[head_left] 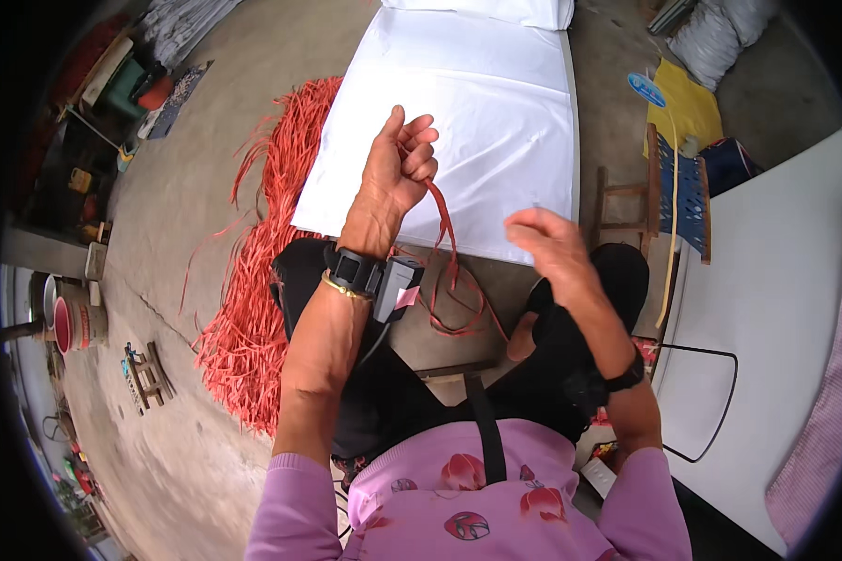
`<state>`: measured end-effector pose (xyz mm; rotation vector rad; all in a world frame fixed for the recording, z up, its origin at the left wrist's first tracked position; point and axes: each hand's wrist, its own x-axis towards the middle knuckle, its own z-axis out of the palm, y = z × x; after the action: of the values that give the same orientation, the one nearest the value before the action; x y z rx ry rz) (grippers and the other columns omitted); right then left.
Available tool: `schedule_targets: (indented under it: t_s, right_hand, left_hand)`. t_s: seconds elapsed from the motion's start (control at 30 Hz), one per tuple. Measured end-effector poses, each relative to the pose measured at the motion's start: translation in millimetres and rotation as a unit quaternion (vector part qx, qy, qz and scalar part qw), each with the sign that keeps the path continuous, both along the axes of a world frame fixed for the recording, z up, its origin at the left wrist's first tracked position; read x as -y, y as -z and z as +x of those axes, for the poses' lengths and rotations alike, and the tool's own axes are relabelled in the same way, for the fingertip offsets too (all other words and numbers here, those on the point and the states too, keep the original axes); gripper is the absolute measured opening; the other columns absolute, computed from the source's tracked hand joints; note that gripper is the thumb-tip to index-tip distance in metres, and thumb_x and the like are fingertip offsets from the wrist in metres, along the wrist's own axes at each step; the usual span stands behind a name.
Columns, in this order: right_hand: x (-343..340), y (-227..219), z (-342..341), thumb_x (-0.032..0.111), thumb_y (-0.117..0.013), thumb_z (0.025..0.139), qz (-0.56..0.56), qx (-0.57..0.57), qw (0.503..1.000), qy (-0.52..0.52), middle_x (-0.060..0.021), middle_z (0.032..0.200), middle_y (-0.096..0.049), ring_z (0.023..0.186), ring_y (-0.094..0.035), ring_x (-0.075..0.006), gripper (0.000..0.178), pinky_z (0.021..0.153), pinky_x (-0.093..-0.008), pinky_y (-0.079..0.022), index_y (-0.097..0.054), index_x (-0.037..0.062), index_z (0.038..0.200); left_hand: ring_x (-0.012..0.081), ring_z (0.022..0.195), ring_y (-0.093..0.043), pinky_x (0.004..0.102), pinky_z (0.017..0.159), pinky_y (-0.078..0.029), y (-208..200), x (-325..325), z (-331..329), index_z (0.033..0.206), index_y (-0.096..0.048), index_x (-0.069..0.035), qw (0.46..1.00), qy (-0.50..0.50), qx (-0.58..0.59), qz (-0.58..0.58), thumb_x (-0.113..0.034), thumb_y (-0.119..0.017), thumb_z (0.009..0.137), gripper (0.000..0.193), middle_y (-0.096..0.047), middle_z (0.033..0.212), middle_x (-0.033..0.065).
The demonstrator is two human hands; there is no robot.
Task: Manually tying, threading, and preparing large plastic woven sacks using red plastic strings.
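red strip (444, 224) hangs from the left hand (398, 168), clenched around its upper end before the white sheet (496, 112), looping below near the lap; the right hand (552, 245), blurred beside it, grip unclear.

A red-orange strip (442, 220) — the same colour as the heap of strips (253, 309) on the grey concrete floor (187, 234). The sheet (477, 112) is plain white. The sweater (458, 505) is lilac with red flower motifs — the trousers (384, 393) black, the chair (690, 192) blue.
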<state>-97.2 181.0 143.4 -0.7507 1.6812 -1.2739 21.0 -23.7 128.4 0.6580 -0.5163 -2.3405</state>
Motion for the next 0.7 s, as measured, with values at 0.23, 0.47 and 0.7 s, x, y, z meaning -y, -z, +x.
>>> schedule_targets:
  t_s: [0.23,0.47,0.7]
  right_hand:
    - [55,90,48,0.023,-0.066,0.073,0.063,-0.144,0.987,-0.037,-0.0041,0.070,-0.059,0.062,-0.053,-0.0115,0.028,0.058,-0.0270,-0.043,-0.062,0.0003,0.090]
    - [39,83,24,0.022,-0.061,0.072,-0.003,-0.125,0.991,-0.051,-0.0108,0.057,-0.059,0.047,-0.048,-0.0209,0.024,0.052,-0.0368,-0.042,-0.059,-0.0017,0.069]
    - [22,68,-18,0.022,-0.057,0.076,0.120,0.029,0.992,0.028,0.0013,0.058,-0.046,0.051,-0.039,-0.0086,0.022,0.045,-0.0253,-0.029,-0.060,0.0022,0.067]
  left_hand:
    - [0.0051,0.037,-0.023,0.0196,0.037,-0.020,4,-3,3,0.091,-0.058,0.002,1.000,0.005,0.003,-0.003,-0.037,-0.051,0.090,0.040,-0.060,0.066,0.0073]
    - [0.0049,0.037,-0.022,0.0201,0.036,-0.018,0,16,18,0.089,-0.057,-0.004,0.994,-0.076,0.060,-0.044,-0.036,-0.056,0.088,0.032,-0.054,0.062,0.0007]
    - [0.0037,0.038,-0.025,0.0195,0.034,-0.017,-7,37,46,0.085,-0.055,-0.005,0.983,-0.096,0.082,-0.131,-0.032,-0.055,0.088,0.027,-0.050,0.060,-0.0025]
